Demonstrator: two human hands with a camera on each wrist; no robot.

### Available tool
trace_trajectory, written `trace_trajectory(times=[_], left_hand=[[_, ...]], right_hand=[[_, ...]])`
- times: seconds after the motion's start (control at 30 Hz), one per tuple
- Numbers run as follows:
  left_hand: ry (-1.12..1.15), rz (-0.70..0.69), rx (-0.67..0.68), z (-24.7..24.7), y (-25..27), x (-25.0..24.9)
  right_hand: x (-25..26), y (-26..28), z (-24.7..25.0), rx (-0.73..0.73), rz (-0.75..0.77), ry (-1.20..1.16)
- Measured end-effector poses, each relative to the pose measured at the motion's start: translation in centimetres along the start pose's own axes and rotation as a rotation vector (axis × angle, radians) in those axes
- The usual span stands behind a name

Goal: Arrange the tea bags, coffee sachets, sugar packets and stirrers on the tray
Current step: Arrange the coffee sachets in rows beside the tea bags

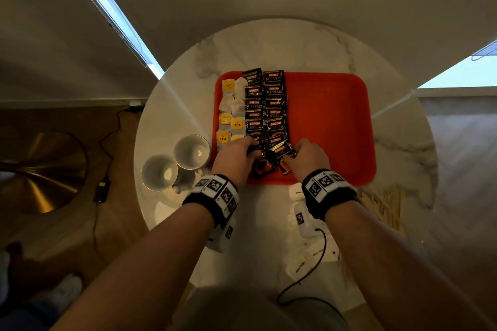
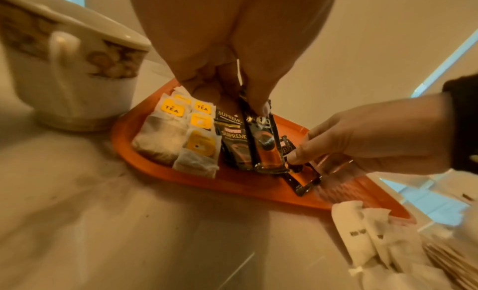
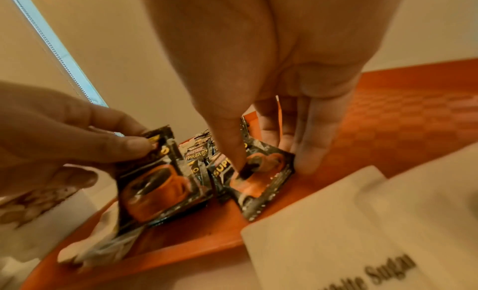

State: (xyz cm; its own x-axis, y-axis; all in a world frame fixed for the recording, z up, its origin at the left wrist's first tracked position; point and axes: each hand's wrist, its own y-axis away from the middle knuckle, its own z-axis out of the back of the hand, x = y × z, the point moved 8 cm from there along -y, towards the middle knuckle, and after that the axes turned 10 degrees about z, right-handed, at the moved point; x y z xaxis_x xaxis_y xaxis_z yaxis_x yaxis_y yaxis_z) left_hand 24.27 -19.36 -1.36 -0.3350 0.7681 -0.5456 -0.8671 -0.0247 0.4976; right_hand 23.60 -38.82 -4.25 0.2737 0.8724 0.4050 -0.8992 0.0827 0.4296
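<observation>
Closest to the head camera, two bare forearms with black wristbands [image 1: 212,196] carrying square black-and-white markers reach forward over a round marble tabletop [image 1: 295,43]. On it sits an orange tray [image 1: 330,126]. Tea bags [image 1: 228,113], some with yellow tags, lie in two short columns along the tray's left side. Beside them, black coffee sachets [image 1: 265,105] picturing an orange cup lie overlapped in two columns.

The left hand [image 1: 236,157] pinches the top edge of one sachet [image 2: 261,139] between thumb and fingers at the near end of the left column, holding it tilted up. The right hand [image 1: 309,157] grips the nearest sachet [image 3: 258,172] of the right column, thumb pressing its face, fingers curled behind it.

White sugar packets [image 1: 298,217] lie on the tabletop nearer than the tray, partly hidden by the right wrist. Wooden stirrers [image 1: 384,204] lie right of them, blurred. Two white cups [image 1: 176,164] stand left of the tray.
</observation>
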Motion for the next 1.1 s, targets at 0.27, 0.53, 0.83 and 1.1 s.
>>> trace_trajectory(times=[0.27, 0.53, 0.83, 1.1], left_hand=[[-0.379, -0.201, -0.145, -1.6, -1.5, -1.0], [-0.578, -0.29, -0.076, -4.2, -1.3, 0.4], [-0.52, -0.316, -0.11, -3.7, -1.7, -0.2], [-0.568, -0.325, -0.034, -4.5, -1.1, 0.9]], right_hand=[[1.0, 0.7, -0.2, 0.017, 0.028, 0.145], [1.4, 0.5, -0.9, 0.01, 0.005, -0.057], [0.7, 0.8, -1.1, -0.011, -0.033, -0.095], [0.8, 0.9, -1.5, -0.014, -0.02, -0.166]])
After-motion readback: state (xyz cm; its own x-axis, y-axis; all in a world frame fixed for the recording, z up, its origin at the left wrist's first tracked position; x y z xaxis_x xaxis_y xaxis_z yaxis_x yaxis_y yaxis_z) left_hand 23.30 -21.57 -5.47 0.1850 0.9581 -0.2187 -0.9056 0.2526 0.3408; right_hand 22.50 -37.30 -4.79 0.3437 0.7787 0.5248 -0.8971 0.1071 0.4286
